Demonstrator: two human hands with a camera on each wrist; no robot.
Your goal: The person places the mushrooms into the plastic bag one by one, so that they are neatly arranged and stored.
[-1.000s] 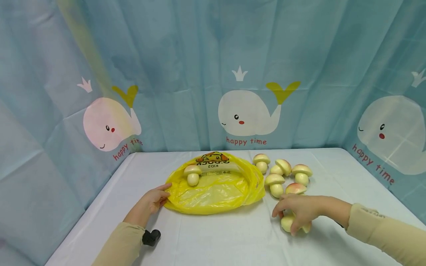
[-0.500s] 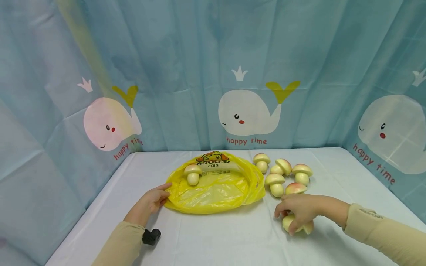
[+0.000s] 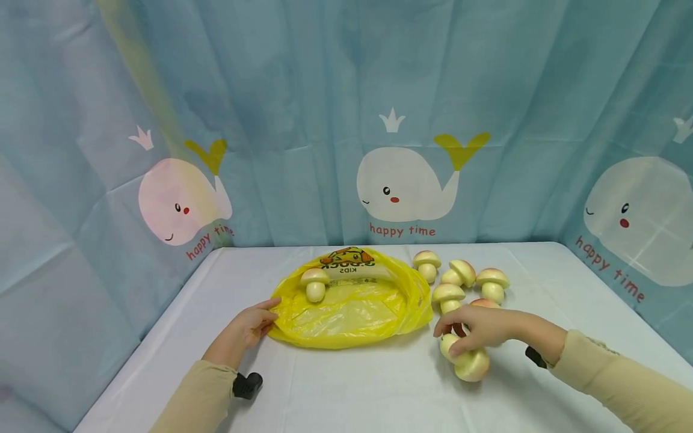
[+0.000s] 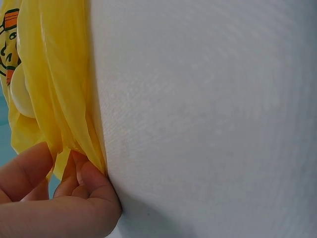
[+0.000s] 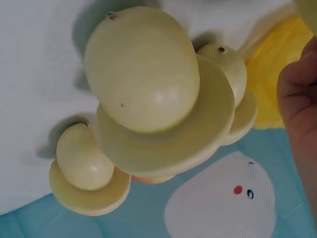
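Observation:
My left hand [image 3: 251, 323] pinches the left edge of a yellow plastic bag [image 3: 346, 334], which lies spread with its mouth open. In the left wrist view, my thumb and fingers [image 4: 29, 171] hold the thin film. Inside the bag stands one toy mushroom [image 3: 315, 285], pale with a rounded cap. My right hand [image 3: 484, 328] grips another mushroom [image 3: 473, 365], tilted with its stem to the left, just right of the bag. Only part of that hand [image 5: 299, 94] shows at the right edge of the right wrist view.
Several more mushrooms, among them an upright one [image 3: 492, 285] and a tilted one [image 3: 458, 273], stand right of the bag on the white tablecloth [image 3: 346, 391]. One mushroom [image 3: 485, 304] is partly hidden behind my right hand. A blue whale-print curtain [image 3: 292, 192] encloses the table's back and sides.
My right hand has shifted slightly left and toward the back, turning the mushroom so its cap now points toward me. My left hand and the bag stay as they were.

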